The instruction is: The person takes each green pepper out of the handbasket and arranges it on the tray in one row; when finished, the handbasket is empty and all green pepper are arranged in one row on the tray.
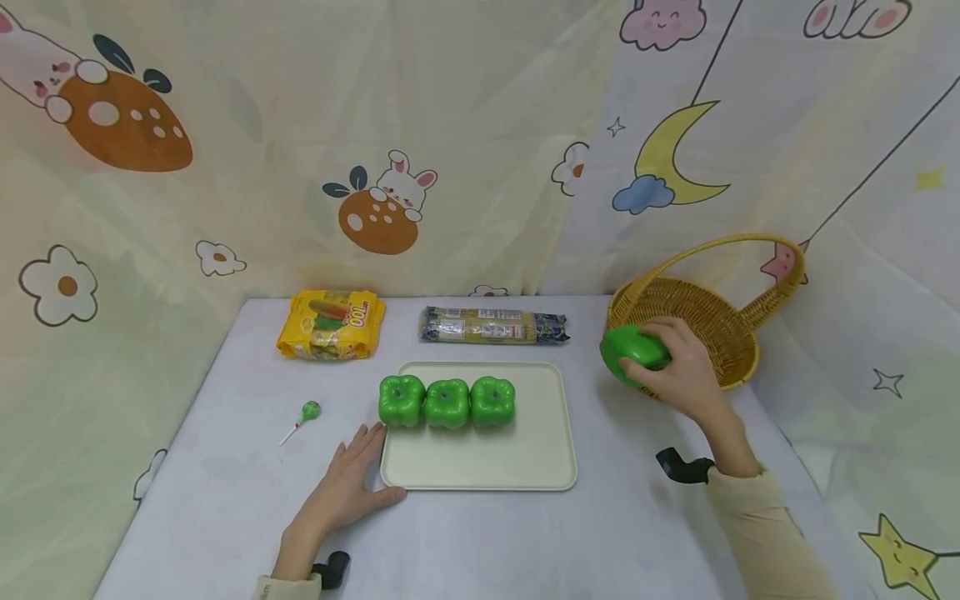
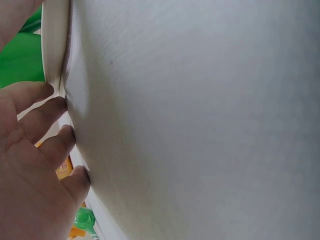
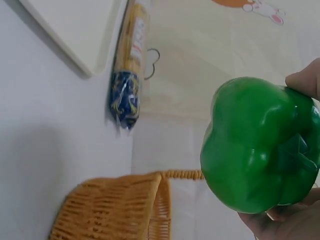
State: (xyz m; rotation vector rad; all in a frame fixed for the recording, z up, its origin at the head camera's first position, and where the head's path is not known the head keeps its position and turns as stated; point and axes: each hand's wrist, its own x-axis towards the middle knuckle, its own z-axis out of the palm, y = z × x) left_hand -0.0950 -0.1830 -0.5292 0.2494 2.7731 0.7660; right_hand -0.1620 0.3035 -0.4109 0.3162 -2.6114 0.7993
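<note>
My right hand (image 1: 684, 367) grips a green bell pepper (image 3: 255, 145) between thumb and fingers, held in the air at the left front of the wicker basket (image 1: 738, 342). In the head view the pepper hides part of the basket's rim. At the left edge of the cream tray (image 1: 525, 458), my left hand (image 1: 341, 492) rests with fingers spread, touching the rim. Along the tray's back left stand three more green bell peppers (image 1: 447, 404) in a row. The left wrist view shows the fingertips (image 2: 59, 107) against the tray's corner and the tablecloth.
A yellow snack packet (image 1: 332, 325) lies at the back left of the white-covered table. Behind the tray is a long clear packet of noodles (image 1: 491, 326) with dark blue ends. A green lollipop (image 1: 310, 410) lies left of the tray. Printed curtains hang behind.
</note>
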